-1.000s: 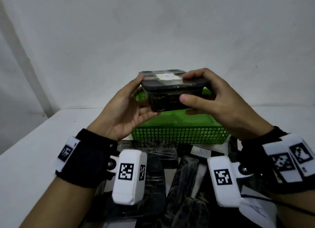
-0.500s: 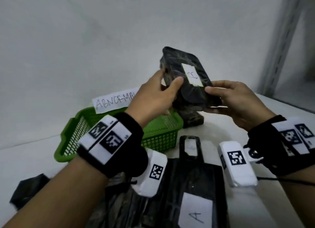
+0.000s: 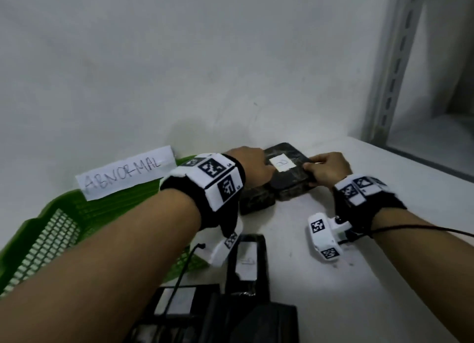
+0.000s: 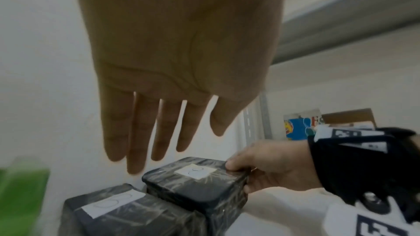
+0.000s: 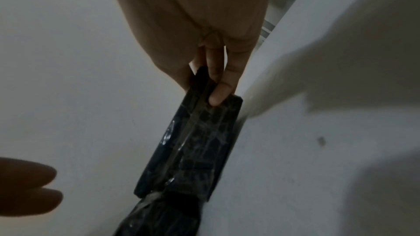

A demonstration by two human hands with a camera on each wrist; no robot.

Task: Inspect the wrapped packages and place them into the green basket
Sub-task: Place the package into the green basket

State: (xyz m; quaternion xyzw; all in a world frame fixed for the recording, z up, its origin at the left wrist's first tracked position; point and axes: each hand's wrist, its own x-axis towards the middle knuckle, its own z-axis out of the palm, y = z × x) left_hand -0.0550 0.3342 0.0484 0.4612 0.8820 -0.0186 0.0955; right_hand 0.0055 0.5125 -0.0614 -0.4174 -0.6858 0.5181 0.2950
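A black package [image 3: 284,182] wrapped in clear film, with a white label on top, lies on the white table to the right of the green basket [image 3: 64,201]. It touches a second wrapped package [image 3: 256,201] on its near left. My right hand [image 3: 327,169] grips the labelled package's right end, thumb on top and fingers [image 5: 216,94] on its side. My left hand [image 3: 252,163] hovers at the left end with its fingers [image 4: 136,141] straight, holding nothing. The left wrist view shows both packages, the gripped one [image 4: 195,184] and the neighbour [image 4: 127,209].
A paper sign reading ABNORMAL [image 3: 125,174] is stuck on the basket's far rim. Several more black labelled packages [image 3: 246,263] lie near the table's front edge. The wall stands just behind the packages. A grey metal shelf upright [image 3: 400,60] rises at the right.
The package was held up in the air in both hands; now it lies on the table beside the other package. My left hand has let go and opened.
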